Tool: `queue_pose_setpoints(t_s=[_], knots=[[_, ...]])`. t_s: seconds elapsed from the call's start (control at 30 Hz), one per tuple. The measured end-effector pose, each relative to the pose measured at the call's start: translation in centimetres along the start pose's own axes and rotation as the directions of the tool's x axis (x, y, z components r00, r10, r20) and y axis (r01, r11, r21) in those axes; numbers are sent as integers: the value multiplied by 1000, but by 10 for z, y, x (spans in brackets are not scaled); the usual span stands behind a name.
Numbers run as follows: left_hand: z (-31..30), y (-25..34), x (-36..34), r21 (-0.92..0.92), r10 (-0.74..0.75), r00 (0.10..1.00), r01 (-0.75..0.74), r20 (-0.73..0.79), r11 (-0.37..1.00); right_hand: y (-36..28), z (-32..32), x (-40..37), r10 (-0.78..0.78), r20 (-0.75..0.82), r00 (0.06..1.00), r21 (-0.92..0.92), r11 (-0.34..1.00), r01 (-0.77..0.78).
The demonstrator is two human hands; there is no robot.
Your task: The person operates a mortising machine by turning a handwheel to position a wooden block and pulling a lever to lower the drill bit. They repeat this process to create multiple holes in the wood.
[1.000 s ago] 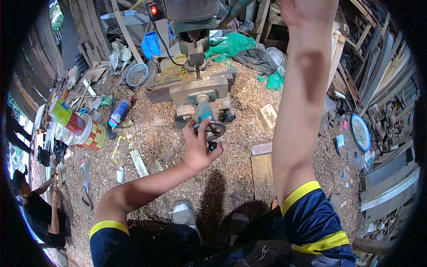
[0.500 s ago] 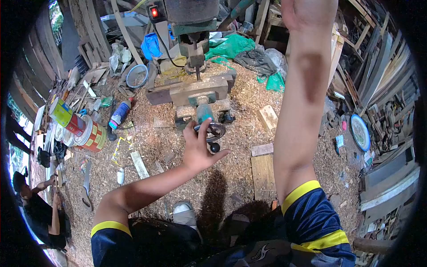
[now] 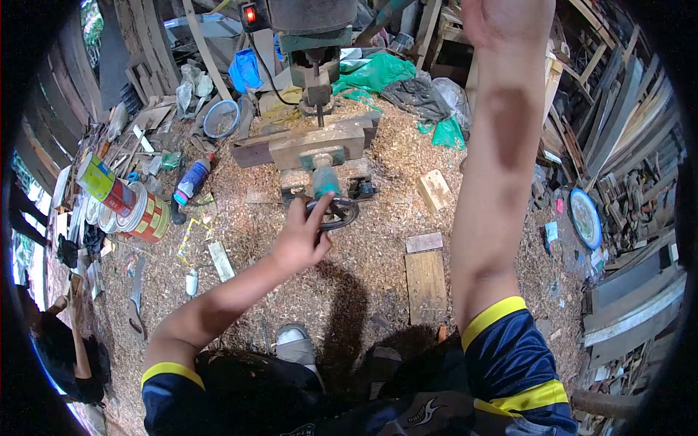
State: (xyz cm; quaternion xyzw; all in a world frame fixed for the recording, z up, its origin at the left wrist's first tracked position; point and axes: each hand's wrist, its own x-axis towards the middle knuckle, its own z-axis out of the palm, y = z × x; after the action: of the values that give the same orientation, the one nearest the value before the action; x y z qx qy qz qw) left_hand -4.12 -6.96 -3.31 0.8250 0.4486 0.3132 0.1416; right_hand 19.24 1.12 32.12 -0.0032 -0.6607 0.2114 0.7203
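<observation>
My left hand [image 3: 302, 238] is closed on the small dark handwheel [image 3: 347, 218] of a vise [image 3: 325, 182], its fingers at the wheel's left side. Between the vise's front and the drill sit a pale wooden block [image 3: 316, 150] and a darker board [image 3: 251, 153] behind it. A drill bit [image 3: 320, 116] hangs from the drill press [image 3: 313, 18], its tip right above the wood. My right arm stretches up past the machine's right side. Of my right hand [image 3: 502, 22] only the part near the wrist shows; the top edge cuts off its fingers.
Wood shavings cover the ground. Stacked buckets [image 3: 142, 214], a spray can [image 3: 193, 180] and a handsaw [image 3: 136, 301] are at left, near a person [image 3: 69, 349] working with their hands. A wood block [image 3: 435, 190] and a board [image 3: 427, 287] lie right of the vise. A red switch light [image 3: 250, 14] glows.
My left hand has shifted left and closed in from spread fingers around the handwheel, whose black knob no longer shows. My right arm stays raised. The view has shifted slightly.
</observation>
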Motion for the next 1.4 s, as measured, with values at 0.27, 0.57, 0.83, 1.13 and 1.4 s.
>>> queue_pose_setpoints(t_s=[0.27, 0.57, 0.83, 1.13, 1.4], knots=[[-3, 10, -4, 65, 61, 997, -59, -36, 996, 4, 0, -1, -23, -5, 1000, -59, 998, 23], [-4, -17, 3, 8, 435, 889, -439, -139, 899, 13, -13, 6, -40, 48, 998, -48, 998, 43], [4, -12, 8, 127, 657, 751, -647, -65, 752, 6, -6, -2, -89, 98, 991, -60, 994, 95], [15, -10, 17, 60, 740, 671, -741, 35, 669, 8, -7, -3, -123, 119, 985, -70, 989, 132], [20, -4, 37, -2, 805, 590, -806, 60, 591, 8, -8, 0, -104, 95, 990, -47, 993, 108]])
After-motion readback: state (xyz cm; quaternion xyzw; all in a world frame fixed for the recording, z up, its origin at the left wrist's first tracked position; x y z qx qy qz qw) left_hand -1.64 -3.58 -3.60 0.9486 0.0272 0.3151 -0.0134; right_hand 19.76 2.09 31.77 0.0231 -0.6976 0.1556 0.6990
